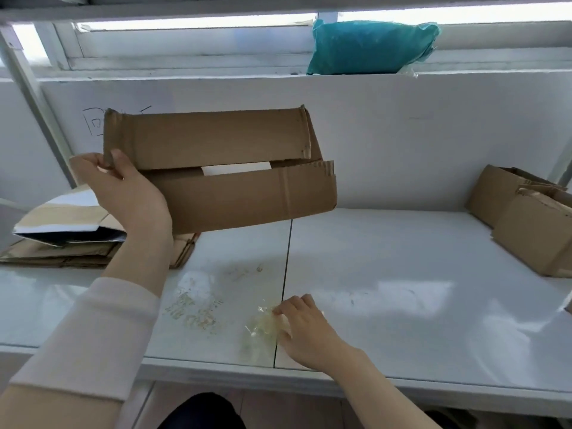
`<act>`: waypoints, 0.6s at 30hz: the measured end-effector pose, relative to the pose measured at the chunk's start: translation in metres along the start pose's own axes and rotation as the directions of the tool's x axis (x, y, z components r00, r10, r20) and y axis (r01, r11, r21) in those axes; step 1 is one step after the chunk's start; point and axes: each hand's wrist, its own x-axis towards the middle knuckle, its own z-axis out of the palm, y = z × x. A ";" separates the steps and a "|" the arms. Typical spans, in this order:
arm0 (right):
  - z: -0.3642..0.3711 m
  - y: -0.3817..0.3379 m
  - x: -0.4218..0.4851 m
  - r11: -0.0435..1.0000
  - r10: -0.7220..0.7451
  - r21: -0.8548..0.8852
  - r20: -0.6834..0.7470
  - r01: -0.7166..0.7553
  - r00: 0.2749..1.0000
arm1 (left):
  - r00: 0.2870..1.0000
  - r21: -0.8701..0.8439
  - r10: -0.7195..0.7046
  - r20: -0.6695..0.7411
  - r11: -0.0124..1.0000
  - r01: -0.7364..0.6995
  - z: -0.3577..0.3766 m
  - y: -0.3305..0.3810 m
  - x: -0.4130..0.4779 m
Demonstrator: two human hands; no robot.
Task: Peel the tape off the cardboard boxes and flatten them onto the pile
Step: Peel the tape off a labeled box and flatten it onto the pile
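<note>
Hands both hold something: the left hand grips the left end of the cardboard box above the worktop, and the right hand pinches a crumpled wad of clear tape lying on it. Beneath the left hand lies the pile of flattened cardboard; far right of the right hand stand more boxes. The held box is brown, nearly flat, ragged-edged.

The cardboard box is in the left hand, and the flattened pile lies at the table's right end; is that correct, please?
Not quite: the head view shows the flattened pile at the left end of the table; the left hand does hold the cardboard box.
</note>
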 end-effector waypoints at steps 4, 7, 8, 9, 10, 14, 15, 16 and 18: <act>-0.015 0.017 -0.011 0.926 0.164 0.333 0.065 -0.176 0.984 | 0.999 0.025 0.005 0.044 1.000 -0.006 0.000 0.005 -0.012; -0.035 0.024 -0.015 0.759 0.476 0.572 -0.162 -0.311 0.864 | 0.996 0.030 -0.004 0.084 1.000 0.002 0.001 0.008 -0.020; -0.039 0.028 -0.017 0.750 0.510 0.586 -0.216 -0.307 0.833 | 0.995 0.027 -0.015 0.097 1.000 0.012 0.002 0.009 -0.021; -0.043 0.031 -0.020 0.734 0.537 0.609 -0.250 -0.300 0.806 | 0.993 0.025 -0.023 0.112 0.999 0.020 0.002 0.010 -0.023; -0.048 0.034 -0.022 0.719 0.568 0.631 -0.292 -0.292 0.770 | 0.991 0.026 -0.025 0.130 0.999 0.022 0.003 0.011 -0.024; -0.102 0.033 -0.017 0.802 0.557 0.585 -0.660 -0.120 0.504 | 0.974 0.030 0.042 0.224 0.998 -0.050 0.005 0.017 -0.032; -0.122 0.028 -0.014 0.887 0.430 0.457 -0.763 -0.067 0.482 | 0.963 0.030 0.066 0.259 0.997 -0.077 0.007 0.019 -0.035; -0.140 0.021 -0.009 0.951 0.281 0.306 -0.816 -0.035 0.505 | 0.950 0.031 0.090 0.300 0.994 -0.104 0.009 0.022 -0.039; -0.170 0.010 0.002 0.998 0.049 0.020 -0.765 -0.053 0.642 | 0.912 0.016 0.146 0.383 0.986 -0.165 0.017 0.028 -0.048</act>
